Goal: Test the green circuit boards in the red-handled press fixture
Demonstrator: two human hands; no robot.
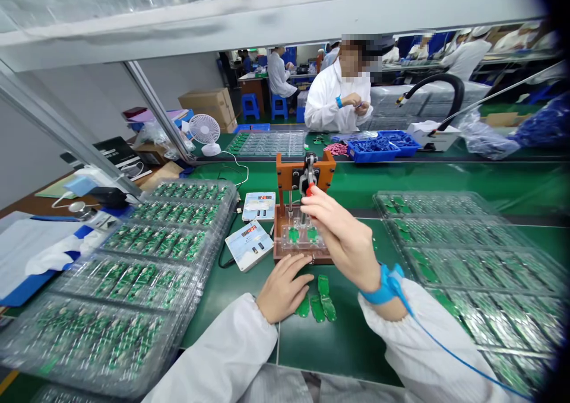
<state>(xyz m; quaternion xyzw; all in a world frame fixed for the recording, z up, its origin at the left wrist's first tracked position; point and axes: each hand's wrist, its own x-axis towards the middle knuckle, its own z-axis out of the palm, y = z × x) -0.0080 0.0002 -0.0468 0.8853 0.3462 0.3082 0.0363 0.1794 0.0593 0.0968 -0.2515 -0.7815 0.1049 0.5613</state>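
A press fixture [328,171] with an orange frame, a brown base and a metal toggle clamp stands in front of me. My right hand [341,231], with a blue wrist strap, is closed at the clamp's red handle [310,188], which the fingers partly cover. Under the clamp, two small green circuit boards [294,234] sit in a clear holder [307,244]. My left hand [285,287] lies open on the table, fingertips at the base's front edge. Several loose green circuit boards [323,284] lie beside it, one partly under its fingers.
Stacked clear trays [187,290] full of boards stand at left; another clear tray [481,237], partly filled, lies at right. Two white display boxes [249,246] sit left of the fixture. Behind are a fan [205,130], blue bins [374,149] and a co-worker [332,97]. A shelf crosses overhead.
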